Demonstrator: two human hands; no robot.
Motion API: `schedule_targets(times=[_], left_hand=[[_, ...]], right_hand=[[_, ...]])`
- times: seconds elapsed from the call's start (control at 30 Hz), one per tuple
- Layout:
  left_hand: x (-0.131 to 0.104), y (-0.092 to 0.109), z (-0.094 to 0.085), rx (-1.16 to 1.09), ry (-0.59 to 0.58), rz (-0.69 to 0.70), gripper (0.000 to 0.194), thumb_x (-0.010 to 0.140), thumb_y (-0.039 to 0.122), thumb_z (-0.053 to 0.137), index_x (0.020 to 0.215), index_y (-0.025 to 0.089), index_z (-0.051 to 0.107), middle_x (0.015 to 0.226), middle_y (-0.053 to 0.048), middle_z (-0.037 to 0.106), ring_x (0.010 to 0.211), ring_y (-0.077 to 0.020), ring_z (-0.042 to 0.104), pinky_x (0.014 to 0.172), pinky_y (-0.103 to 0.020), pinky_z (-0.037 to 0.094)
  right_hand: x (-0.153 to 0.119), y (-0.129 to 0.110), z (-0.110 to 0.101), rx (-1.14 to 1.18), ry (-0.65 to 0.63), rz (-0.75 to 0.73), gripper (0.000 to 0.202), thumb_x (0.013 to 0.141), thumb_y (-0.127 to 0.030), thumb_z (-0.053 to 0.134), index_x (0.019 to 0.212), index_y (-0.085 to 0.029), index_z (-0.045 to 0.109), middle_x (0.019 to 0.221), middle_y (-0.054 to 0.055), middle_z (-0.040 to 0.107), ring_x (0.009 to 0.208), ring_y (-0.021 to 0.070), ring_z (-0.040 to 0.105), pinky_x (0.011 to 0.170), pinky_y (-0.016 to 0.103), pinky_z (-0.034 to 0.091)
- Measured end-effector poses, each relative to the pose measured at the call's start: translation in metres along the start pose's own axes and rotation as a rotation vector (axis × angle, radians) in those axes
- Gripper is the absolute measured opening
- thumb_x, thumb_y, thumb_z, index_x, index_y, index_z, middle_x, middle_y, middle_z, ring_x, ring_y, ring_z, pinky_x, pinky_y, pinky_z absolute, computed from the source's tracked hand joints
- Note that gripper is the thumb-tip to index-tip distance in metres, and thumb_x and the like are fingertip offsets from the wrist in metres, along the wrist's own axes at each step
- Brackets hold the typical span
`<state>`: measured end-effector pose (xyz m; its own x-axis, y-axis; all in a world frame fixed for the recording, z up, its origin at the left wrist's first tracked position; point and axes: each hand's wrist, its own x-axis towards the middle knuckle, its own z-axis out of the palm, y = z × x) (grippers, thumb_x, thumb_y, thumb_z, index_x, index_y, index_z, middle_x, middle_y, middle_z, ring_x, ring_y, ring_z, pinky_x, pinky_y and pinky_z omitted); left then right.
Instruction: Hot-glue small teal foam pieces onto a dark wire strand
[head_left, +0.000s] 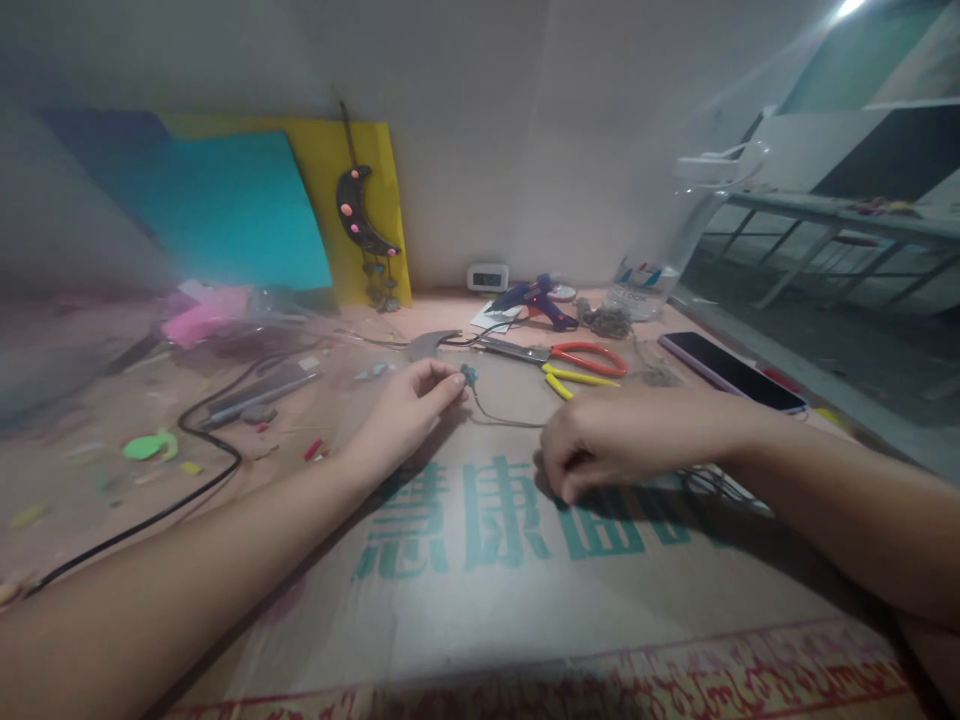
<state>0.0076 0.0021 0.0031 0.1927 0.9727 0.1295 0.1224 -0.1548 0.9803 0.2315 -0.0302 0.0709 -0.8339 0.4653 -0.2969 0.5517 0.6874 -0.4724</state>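
My left hand (424, 405) pinches a small blue-green piece (469, 376) between thumb and fingertips, above the table. From that piece a thin cord (499, 421) sags and runs to my right hand (589, 445). The fingers of my right hand are curled closed at the cord's other visible end, knuckles toward the camera, so the grip itself is partly hidden. Beyond my hands lie red-handled scissors (589, 358) and a yellow-handled tool (581, 378), partly covered by my right hand. More loose cord (720, 488) lies under my right forearm.
A dark blue glue gun (532, 298), a small digital clock (487, 277) and a clear plastic cup (637, 290) stand along the back. A phone (731, 372) lies at right. At left are a black cable (217, 440) and scattered scraps. A moon ornament (356, 210) hangs against yellow card.
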Motion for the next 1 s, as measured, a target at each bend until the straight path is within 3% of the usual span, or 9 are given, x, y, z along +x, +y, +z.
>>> schedule_targets(times=[0.07, 0.1, 0.2, 0.27, 0.33, 0.43, 0.6, 1.0], left_hand=[[0.001, -0.001, -0.001, 0.020, -0.014, 0.007, 0.021, 0.078, 0.036, 0.063, 0.078, 0.015, 0.059, 0.070, 0.001, 0.062, 0.065, -0.0111, 0.055, 0.064, -0.023, 0.043], [0.001, -0.002, -0.001, 0.036, -0.025, 0.011, 0.021, 0.078, 0.036, 0.063, 0.079, 0.015, 0.059, 0.070, 0.000, 0.063, 0.065, -0.0112, 0.055, 0.064, -0.023, 0.043], [0.000, 0.000, -0.002, 0.070, -0.056, 0.013, 0.021, 0.079, 0.036, 0.062, 0.078, 0.015, 0.061, 0.073, 0.000, 0.065, 0.067, -0.0118, 0.056, 0.066, -0.023, 0.044], [-0.001, 0.003, -0.002, 0.089, -0.074, 0.016, 0.021, 0.080, 0.037, 0.060, 0.078, 0.015, 0.061, 0.074, -0.001, 0.066, 0.067, -0.0123, 0.057, 0.066, -0.024, 0.044], [-0.003, 0.005, -0.002, 0.117, -0.080, 0.024, 0.021, 0.081, 0.036, 0.059, 0.076, 0.016, 0.062, 0.074, -0.001, 0.067, 0.067, -0.0129, 0.058, 0.066, -0.024, 0.045], [-0.005, 0.007, 0.000, 0.173, -0.098, 0.050, 0.020, 0.081, 0.034, 0.059, 0.075, 0.016, 0.061, 0.073, -0.001, 0.066, 0.069, -0.0136, 0.059, 0.067, -0.025, 0.045], [-0.009, 0.006, 0.001, 0.309, -0.110, 0.111, 0.018, 0.082, 0.032, 0.058, 0.076, 0.016, 0.061, 0.075, -0.001, 0.066, 0.069, -0.0136, 0.059, 0.064, -0.024, 0.043], [-0.013, 0.002, 0.002, 0.434, -0.141, 0.266, 0.016, 0.083, 0.030, 0.056, 0.075, 0.017, 0.063, 0.073, 0.000, 0.066, 0.066, -0.0124, 0.058, 0.063, -0.023, 0.043]], right_hand=[[-0.002, -0.006, 0.000, 0.014, -0.009, -0.014, 0.021, 0.089, -0.034, 0.057, 0.083, -0.022, 0.073, 0.077, 0.001, 0.071, 0.064, 0.0114, 0.060, 0.059, 0.022, 0.039], [-0.001, -0.008, 0.001, -0.005, 0.067, 0.004, 0.023, 0.089, -0.037, 0.057, 0.082, -0.021, 0.072, 0.074, 0.001, 0.070, 0.063, 0.0116, 0.058, 0.058, 0.023, 0.038], [0.012, -0.007, 0.011, -0.020, 0.501, 0.123, 0.027, 0.088, -0.040, 0.057, 0.077, -0.018, 0.066, 0.070, 0.002, 0.065, 0.061, 0.0123, 0.054, 0.056, 0.024, 0.036], [0.025, -0.001, 0.019, 0.087, 0.773, 0.178, 0.022, 0.089, -0.036, 0.056, 0.082, -0.017, 0.062, 0.074, 0.002, 0.064, 0.066, 0.0130, 0.056, 0.059, 0.023, 0.039], [0.037, 0.006, 0.027, 0.254, 0.879, 0.186, 0.020, 0.090, -0.033, 0.052, 0.090, -0.016, 0.062, 0.081, 0.004, 0.066, 0.072, 0.0140, 0.059, 0.063, 0.024, 0.043], [0.047, 0.012, 0.034, 0.458, 0.870, 0.196, 0.029, 0.091, -0.038, 0.048, 0.091, -0.014, 0.063, 0.080, 0.004, 0.066, 0.070, 0.0142, 0.059, 0.061, 0.025, 0.044], [0.049, 0.012, 0.039, 0.612, 0.848, 0.273, 0.031, 0.084, -0.043, 0.056, 0.088, -0.014, 0.066, 0.073, 0.003, 0.066, 0.058, 0.0124, 0.056, 0.048, 0.022, 0.039], [0.051, 0.005, 0.037, 0.537, 0.856, 0.271, 0.012, 0.082, -0.028, 0.058, 0.081, -0.016, 0.061, 0.067, -0.002, 0.061, 0.053, 0.0081, 0.051, 0.050, 0.020, 0.041]])
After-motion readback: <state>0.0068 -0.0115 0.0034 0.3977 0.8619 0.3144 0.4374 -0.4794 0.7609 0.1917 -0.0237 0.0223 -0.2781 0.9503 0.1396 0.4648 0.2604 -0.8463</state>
